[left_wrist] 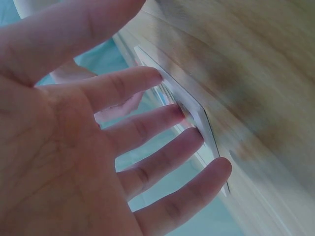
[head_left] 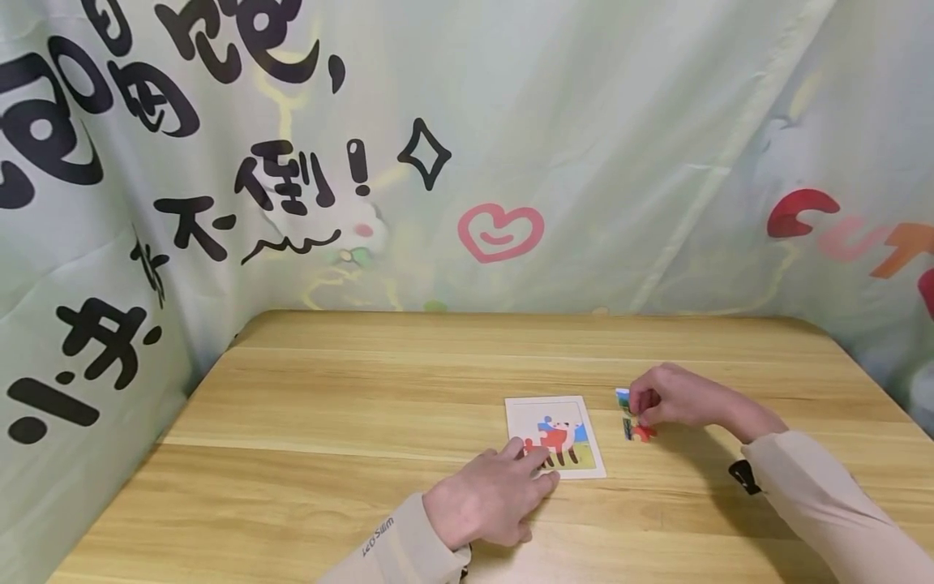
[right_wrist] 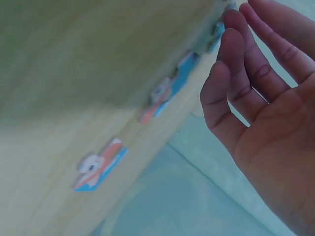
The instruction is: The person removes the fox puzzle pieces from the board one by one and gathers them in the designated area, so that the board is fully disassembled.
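A square puzzle board (head_left: 521,414) with a pale border lies on the table, its picture showing part of a red-and-white animal with dark legs. My left hand (head_left: 494,496) has its fingers spread, the fingertips on the board's near left part; in the left wrist view these fingers (left_wrist: 165,157) reach to its rim. To the right of the board, my right hand (head_left: 679,396) bends its fingers down over a few small puzzle pieces (head_left: 644,433). Its thumb and index fingertips come together just above them; I cannot tell whether a piece is between them.
The wooden table (head_left: 350,389) carries the board and the loose pieces. In the right wrist view, one orange, white and blue piece (right_wrist: 101,166) lies apart from another blue piece (right_wrist: 183,73). A printed curtain (head_left: 584,162) hangs behind the table and along its left side.
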### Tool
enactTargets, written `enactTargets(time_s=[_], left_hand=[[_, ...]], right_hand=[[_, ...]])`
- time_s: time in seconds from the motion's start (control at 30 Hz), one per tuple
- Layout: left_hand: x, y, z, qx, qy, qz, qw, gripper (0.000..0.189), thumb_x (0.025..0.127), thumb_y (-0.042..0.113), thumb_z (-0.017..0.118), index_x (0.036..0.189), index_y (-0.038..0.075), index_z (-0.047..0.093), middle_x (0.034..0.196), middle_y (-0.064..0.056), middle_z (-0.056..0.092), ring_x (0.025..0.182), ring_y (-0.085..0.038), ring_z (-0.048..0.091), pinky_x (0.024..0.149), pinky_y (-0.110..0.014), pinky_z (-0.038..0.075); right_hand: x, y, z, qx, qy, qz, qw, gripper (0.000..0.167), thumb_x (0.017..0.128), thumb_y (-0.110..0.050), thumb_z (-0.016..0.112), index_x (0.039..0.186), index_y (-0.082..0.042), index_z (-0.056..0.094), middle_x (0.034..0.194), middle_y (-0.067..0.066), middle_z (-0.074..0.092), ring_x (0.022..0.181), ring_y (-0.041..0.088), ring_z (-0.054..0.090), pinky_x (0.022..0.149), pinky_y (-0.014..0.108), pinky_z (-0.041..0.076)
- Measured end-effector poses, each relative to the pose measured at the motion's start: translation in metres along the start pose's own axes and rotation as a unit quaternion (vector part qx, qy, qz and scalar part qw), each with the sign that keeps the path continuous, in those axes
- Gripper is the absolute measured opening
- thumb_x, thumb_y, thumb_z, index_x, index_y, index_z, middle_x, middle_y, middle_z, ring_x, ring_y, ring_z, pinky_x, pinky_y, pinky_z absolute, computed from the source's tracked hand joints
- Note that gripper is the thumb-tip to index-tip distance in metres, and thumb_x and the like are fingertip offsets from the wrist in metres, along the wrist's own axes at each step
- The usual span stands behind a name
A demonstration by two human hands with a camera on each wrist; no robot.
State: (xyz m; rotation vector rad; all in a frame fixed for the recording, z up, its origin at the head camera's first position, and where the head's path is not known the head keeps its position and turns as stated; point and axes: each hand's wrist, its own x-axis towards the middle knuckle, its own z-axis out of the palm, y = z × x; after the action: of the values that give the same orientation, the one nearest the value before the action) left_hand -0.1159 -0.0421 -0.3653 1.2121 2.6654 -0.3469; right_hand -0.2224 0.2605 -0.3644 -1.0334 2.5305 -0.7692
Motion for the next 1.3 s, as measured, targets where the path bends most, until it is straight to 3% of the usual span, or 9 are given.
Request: enactTargets(time_s=[0.3, 0.67, 0.93, 1.3], left_hand=[[0.0, -0.001, -0.001, -0.009, -0.007, 0.0, 0.9999, 0.073, 0.087, 0.048, 0.077, 0.151, 0.032, 0.049, 0.154, 0.007, 0.04, 0.121, -0.014, 0.042, 0.089, -0.027, 0.05], [0.001, -0.002, -0.002, -0.013, -0.013, -0.001, 0.9998, 0.072, 0.088, 0.049, 0.076, 0.152, 0.032, 0.048, 0.157, 0.007, 0.038, 0.128, -0.014, 0.042, 0.095, -0.031, 0.051], [0.001, -0.002, -0.001, -0.008, -0.012, 0.0, 0.9999, 0.069, 0.089, 0.051, 0.074, 0.15, 0.031, 0.05, 0.157, 0.006, 0.038, 0.127, -0.015, 0.043, 0.094, -0.03, 0.051], [0.002, -0.002, 0.0, 0.001, -0.003, 0.002, 1.0, 0.064, 0.088, 0.051, 0.075, 0.145, 0.031, 0.055, 0.156, 0.006, 0.041, 0.125, -0.016, 0.045, 0.093, -0.033, 0.052]], right_hand=[[0.016, -0.018, -0.004, -0.019, 0.013, -0.023, 0.9995, 0.009, 0.085, 0.002, 0.073, 0.085, -0.007, 0.072, 0.076, -0.012, 0.063, 0.067, 0.002, 0.052, 0.059, 0.026, 0.049], [0.053, -0.044, 0.016, -0.003, -0.001, -0.056, 0.9985, 0.012, 0.084, 0.001, 0.074, 0.095, -0.003, 0.074, 0.081, -0.007, 0.065, 0.072, 0.004, 0.053, 0.064, 0.025, 0.05], [0.067, -0.052, 0.031, 0.009, -0.025, -0.076, 0.9968, 0.019, 0.082, 0.005, 0.076, 0.101, 0.0, 0.074, 0.087, -0.004, 0.067, 0.073, 0.005, 0.054, 0.067, 0.025, 0.053], [0.071, -0.051, 0.041, 0.02, -0.042, -0.056, 0.9974, 0.031, 0.078, 0.006, 0.08, 0.108, 0.001, 0.072, 0.085, -0.005, 0.06, 0.069, 0.005, 0.05, 0.062, 0.024, 0.05]])
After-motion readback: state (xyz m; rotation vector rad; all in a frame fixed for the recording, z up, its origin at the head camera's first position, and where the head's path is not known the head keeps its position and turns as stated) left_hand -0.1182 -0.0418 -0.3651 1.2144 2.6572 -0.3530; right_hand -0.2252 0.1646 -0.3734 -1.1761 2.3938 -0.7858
